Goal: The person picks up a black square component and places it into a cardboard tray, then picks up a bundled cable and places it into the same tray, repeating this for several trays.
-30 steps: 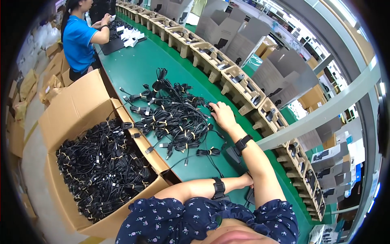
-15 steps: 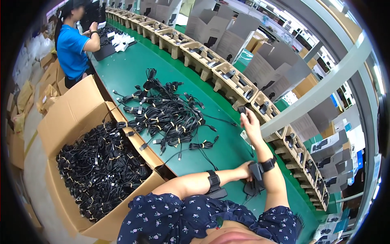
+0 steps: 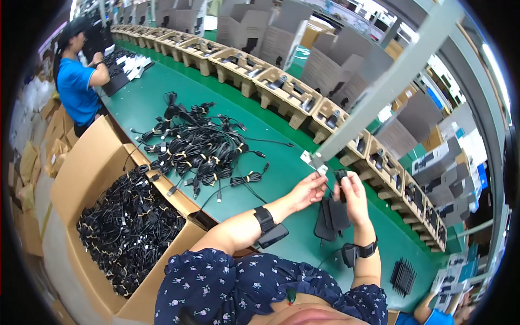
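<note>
Green bench [image 3: 162,103] | hands [image 3: 330,189] pinch black cable bundle [image 3: 340,177] | trays' edge close

Single view: head-worn fisheye, looking down and forward over the green table [image 3: 162,103] from the person's own seat. Close range: the left hand [image 3: 307,190] and right hand [image 3: 352,196] sit just right of centre, near the lens. Cardboard box [image 3: 81,173] at 8 o'clock, co-worker [image 3: 76,89] far off at 10 o'clock. Straight edges bow toward the rim. No second view.
</note>
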`<move>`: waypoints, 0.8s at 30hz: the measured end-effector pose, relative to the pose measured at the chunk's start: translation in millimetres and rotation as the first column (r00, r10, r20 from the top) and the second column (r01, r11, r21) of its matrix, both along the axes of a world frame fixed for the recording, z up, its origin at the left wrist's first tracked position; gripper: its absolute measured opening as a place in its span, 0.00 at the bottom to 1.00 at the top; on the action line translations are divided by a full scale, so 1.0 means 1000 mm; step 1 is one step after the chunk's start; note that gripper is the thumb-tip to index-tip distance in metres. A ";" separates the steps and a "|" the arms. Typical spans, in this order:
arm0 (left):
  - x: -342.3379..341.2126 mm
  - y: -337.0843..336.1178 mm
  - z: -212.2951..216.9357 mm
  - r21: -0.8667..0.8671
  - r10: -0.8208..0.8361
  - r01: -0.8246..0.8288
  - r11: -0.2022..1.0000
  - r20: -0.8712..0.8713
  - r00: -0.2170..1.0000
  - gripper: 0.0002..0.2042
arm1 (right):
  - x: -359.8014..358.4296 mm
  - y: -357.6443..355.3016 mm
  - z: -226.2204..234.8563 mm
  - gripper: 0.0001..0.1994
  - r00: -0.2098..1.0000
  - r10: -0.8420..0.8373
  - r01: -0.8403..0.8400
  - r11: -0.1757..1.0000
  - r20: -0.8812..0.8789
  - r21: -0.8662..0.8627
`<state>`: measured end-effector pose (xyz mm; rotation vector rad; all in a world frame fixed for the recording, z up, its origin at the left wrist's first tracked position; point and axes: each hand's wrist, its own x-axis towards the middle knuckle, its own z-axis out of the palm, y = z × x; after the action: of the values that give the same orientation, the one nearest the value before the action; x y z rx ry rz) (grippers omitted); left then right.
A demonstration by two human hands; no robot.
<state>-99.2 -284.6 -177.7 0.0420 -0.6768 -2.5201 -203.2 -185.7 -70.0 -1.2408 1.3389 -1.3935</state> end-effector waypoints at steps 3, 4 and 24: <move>-0.005 0.010 0.004 -0.139 -0.022 0.021 0.990 -0.005 1.000 0.05 | -0.006 0.007 -0.030 0.16 0.687 -0.188 0.026 0.972 -0.702 -0.234; -0.002 0.018 0.013 -0.172 -0.003 0.013 0.985 0.059 0.998 0.07 | -0.008 0.008 -0.034 0.20 0.532 -0.174 -0.019 0.976 -0.828 -0.217; -0.002 0.024 0.006 -0.618 0.012 0.303 0.726 0.451 0.892 0.12 | -0.237 0.088 0.025 0.13 -0.200 -0.696 0.646 0.435 -0.689 -0.627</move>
<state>-101.4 -260.2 -171.3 0.2982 -1.8222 -2.2545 -440.6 -98.2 -44.6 -1.4369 3.3486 -1.2356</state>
